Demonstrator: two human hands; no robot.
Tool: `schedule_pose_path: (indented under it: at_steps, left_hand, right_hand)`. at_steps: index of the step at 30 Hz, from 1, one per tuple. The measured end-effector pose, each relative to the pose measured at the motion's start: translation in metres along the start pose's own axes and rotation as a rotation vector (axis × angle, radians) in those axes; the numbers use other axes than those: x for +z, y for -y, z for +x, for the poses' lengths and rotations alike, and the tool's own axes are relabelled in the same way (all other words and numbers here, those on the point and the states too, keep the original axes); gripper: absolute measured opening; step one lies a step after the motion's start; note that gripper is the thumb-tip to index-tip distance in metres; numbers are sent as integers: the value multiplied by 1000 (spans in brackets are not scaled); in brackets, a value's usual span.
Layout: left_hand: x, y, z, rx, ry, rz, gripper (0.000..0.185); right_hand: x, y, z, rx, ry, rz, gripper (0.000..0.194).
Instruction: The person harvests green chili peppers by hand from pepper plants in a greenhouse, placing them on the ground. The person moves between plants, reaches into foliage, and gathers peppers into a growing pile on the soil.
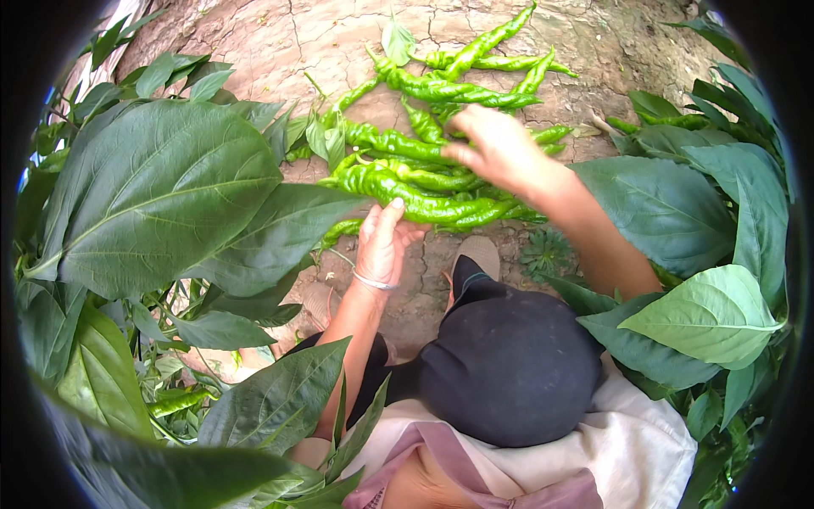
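Note:
Before me on cracked soil lies a heap of long, twisted green chili peppers (407, 149). My left hand (385, 238) is at the near side of the heap, its thumb over a large glossy pepper (420, 202) and its fingers curled beneath. A pale bangle (374, 281) circles that wrist. Above the heap's right part is my right hand (493, 149), blurred, with bent fingers reaching down among the peppers. Whether those fingers grip one is hidden. Beyond it, more peppers (458, 89) lie crossed over one another.
Leafy pepper plants crowd in on both sides, with broad leaves at left (172, 191) and right (661, 203). Bare cracked ground (343, 32) stretches ahead. A small weed (547, 251) grows near my shoe (478, 253). My dark-clad knee (515, 369) is bent below the heap.

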State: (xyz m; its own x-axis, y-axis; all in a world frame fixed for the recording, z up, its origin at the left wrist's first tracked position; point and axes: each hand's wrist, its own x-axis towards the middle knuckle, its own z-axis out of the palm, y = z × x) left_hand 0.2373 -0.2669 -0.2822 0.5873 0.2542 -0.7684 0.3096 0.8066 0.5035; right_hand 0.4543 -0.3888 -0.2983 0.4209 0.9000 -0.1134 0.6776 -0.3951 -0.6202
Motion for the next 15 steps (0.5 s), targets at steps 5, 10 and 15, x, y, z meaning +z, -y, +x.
schedule_pose_path:
  at_steps: [5, 10, 15]
  left_hand:
    - [-18, 12, -2, 9, -59, 46, 32]
    - [-49, 31, -1, -110, -215, 37, 33]
    - [-54, 30, 10, -101, -550, 453, 31]
  right_hand:
    - [25, -3, -13, 123, 274, -227, 42]
    - [-30, -26, -15, 81, 109, 240, 46]
    - [-60, -31, -47, 418, -48, 788, 45]
